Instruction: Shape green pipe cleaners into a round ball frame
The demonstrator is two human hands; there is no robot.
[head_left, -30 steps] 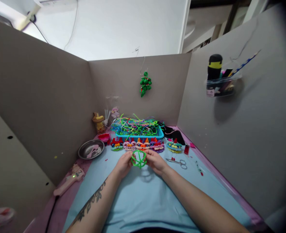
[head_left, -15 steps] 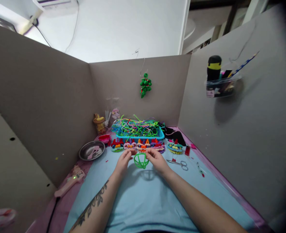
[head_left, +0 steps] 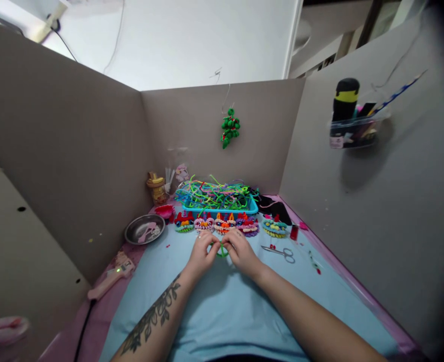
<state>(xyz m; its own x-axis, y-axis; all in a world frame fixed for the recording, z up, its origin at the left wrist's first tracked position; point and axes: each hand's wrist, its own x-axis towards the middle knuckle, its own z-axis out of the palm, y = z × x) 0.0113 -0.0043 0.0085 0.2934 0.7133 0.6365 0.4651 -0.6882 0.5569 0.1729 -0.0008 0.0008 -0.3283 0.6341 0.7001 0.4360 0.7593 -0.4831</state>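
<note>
Between my hands is a small green frame of bent pipe cleaners [head_left: 223, 251], held just over the blue cloth. My left hand [head_left: 204, 250] pinches its left side with thumb and fingers. On the other side my right hand [head_left: 240, 251] grips it the same way, so much of the frame is hidden behind the fingers. Just beyond my hands stands a row of colourful fuzzy pipe-cleaner figures, among them an orange one [head_left: 225, 224] and a blue and yellow one [head_left: 275, 228]. Scissors [head_left: 281, 253] lie to the right of my right hand.
A blue tray [head_left: 227, 212] heaped with pipe cleaners stands at the back. At left are a metal bowl [head_left: 129, 233] and a pink glue gun [head_left: 111, 279] with a cord. Grey panels enclose the table; a holder [head_left: 353, 133] hangs on the right one.
My hands have come closer together around the green frame, and my left hand now grips its side. Less of the frame shows. The view has shifted slightly.
</note>
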